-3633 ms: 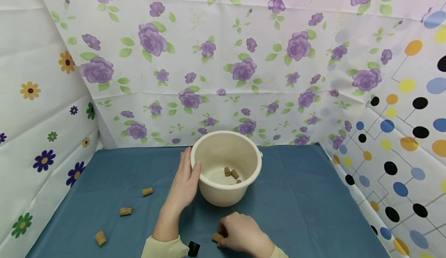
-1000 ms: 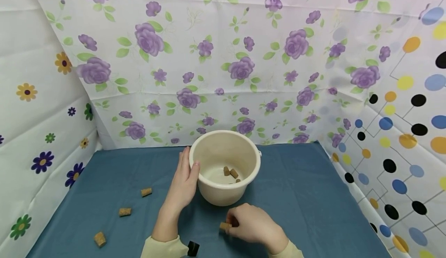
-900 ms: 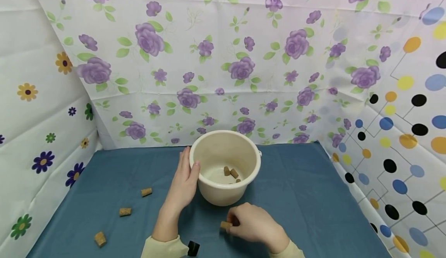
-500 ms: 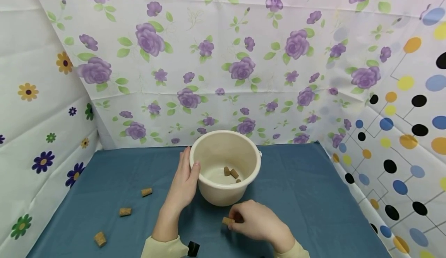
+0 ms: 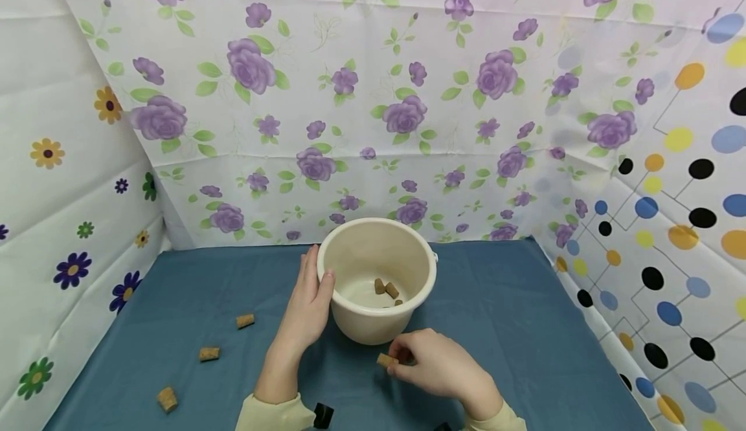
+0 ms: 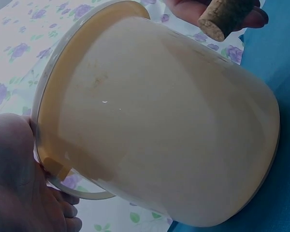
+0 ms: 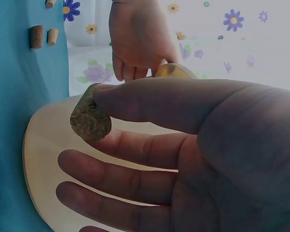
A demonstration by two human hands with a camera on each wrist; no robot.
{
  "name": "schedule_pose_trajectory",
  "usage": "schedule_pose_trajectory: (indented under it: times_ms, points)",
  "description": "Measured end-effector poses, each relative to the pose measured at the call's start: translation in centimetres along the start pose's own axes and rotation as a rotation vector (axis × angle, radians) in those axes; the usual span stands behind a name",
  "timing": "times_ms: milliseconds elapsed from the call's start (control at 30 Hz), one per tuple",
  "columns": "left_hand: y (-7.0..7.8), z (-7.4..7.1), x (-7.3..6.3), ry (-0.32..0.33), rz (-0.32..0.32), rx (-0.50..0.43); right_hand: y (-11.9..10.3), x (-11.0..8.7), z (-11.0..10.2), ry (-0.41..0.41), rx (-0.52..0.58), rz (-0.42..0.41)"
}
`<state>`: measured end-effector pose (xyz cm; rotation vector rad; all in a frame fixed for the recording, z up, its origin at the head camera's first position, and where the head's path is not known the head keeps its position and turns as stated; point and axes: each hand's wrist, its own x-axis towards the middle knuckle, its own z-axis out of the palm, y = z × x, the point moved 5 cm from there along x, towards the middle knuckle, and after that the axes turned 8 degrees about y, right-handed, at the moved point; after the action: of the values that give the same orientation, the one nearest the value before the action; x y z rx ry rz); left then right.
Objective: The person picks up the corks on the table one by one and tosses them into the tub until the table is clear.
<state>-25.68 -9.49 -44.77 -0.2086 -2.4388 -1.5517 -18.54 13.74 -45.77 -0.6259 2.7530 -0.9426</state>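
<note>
A cream bucket (image 5: 367, 324) stands mid-table with several corks (image 5: 392, 290) inside it. My left hand (image 5: 304, 308) rests against the left of its rim, fingers straight along the outside. Just in front of the bucket, my right hand (image 5: 440, 361) pinches a cork (image 5: 386, 360) between thumb and index finger. The right wrist view shows this cork (image 7: 91, 118) end-on, the other fingers loosely extended. Up close in the left wrist view, the same cork (image 6: 217, 26) is beside the bucket's wall (image 6: 169, 111), lifted off the cloth.
To the left on the blue cloth (image 5: 495, 327) lie three loose corks: a far cork (image 5: 245, 321), a middle cork (image 5: 209, 354) and a near cork (image 5: 167, 400). A flowered sheet (image 5: 361, 185) hangs behind, and a dotted sheet (image 5: 670, 256) borders the right.
My right hand has picked up the cork from the cloth and moved it up and rightward, closer to the bucket. The left hand and bucket have stayed in place.
</note>
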Motion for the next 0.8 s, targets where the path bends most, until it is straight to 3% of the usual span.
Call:
schedule_pose_trajectory:
  times_ms: [800]
  points:
    - [-0.1, -0.1, 0.0, -0.005, -0.001, 0.001, -0.1, -0.3, -1.2, 0.028, 0.040, -0.025]
